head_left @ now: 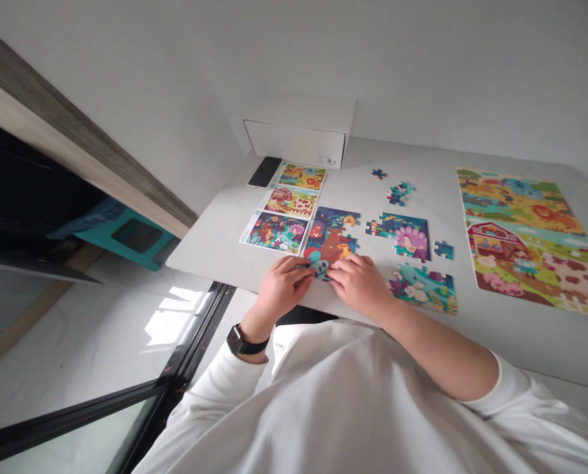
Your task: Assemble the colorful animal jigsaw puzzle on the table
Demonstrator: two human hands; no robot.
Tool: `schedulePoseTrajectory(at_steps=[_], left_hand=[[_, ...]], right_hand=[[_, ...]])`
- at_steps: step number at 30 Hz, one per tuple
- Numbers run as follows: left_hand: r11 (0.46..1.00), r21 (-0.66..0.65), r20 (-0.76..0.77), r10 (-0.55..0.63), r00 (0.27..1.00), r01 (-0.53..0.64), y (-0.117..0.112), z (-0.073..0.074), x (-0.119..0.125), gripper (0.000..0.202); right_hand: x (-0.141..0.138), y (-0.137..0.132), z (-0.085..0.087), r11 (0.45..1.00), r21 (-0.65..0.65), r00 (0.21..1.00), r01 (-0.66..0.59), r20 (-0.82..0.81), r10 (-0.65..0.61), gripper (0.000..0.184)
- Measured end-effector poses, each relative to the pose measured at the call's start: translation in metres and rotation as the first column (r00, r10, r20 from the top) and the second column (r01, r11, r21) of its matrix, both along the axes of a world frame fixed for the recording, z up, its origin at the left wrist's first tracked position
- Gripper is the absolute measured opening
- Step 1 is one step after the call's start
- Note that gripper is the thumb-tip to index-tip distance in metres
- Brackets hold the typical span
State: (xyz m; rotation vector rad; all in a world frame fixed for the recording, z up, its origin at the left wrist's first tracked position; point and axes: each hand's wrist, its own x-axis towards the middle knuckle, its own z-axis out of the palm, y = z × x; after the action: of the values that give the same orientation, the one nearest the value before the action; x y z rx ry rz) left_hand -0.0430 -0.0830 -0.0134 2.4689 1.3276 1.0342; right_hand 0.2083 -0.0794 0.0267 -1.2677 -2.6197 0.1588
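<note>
A partly joined jigsaw puzzle section (pixel 330 227), dark blue with a brown bear, lies on the table in front of me. My left hand (pixel 284 284) is at its lower left corner, thumb and fingers closed on a teal jigsaw puzzle piece (pixel 319 264). From the other side, my right hand (pixel 359 283) has its bent fingers on the same lower edge. The fingers partly cover the piece's edges. To the right are a joined peacock section (pixel 412 238) and a joined rabbit section (pixel 425 289), apart from the bear section.
Loose pieces (pixel 400 193) lie beyond, with a single piece (pixel 443 249) at the right. Picture cards (pixel 277 232) and a phone (pixel 265 172) lie left, before a white box (pixel 296 141). Two finished puzzles (pixel 535 240) cover the table's right side. A teal stool (pixel 135 237) stands on the floor.
</note>
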Motion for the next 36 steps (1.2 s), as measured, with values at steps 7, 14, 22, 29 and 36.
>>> schedulePoseTrajectory(at_steps=[7,14,22,29,36], left_hand=[[0.999,-0.041,-0.024,0.001,1.0,-0.002,-0.001,0.005,0.001,0.022],[0.999,-0.032,-0.03,-0.014,0.999,0.013,0.0,0.004,0.001,0.023],[0.999,-0.019,-0.059,-0.03,0.998,0.029,0.003,0.008,-0.002,0.021],[0.994,-0.025,-0.166,-0.111,0.98,0.108,0.034,0.015,-0.008,0.021],[0.98,-0.05,-0.141,-0.197,0.97,0.192,0.079,0.053,0.016,0.028]], right_hand=[[0.0,-0.006,0.004,1.0,-0.019,0.999,0.014,0.032,-0.014,0.026],[-0.004,-0.009,0.009,0.999,-0.04,0.995,-0.001,0.097,0.005,0.029],[0.007,-0.008,0.014,0.998,-0.043,0.996,-0.048,0.075,0.051,0.04],[0.022,0.003,0.014,0.991,-0.031,0.985,-0.132,0.104,0.134,0.021],[0.068,0.028,0.025,0.999,-0.013,0.998,-0.036,0.059,0.037,0.023]])
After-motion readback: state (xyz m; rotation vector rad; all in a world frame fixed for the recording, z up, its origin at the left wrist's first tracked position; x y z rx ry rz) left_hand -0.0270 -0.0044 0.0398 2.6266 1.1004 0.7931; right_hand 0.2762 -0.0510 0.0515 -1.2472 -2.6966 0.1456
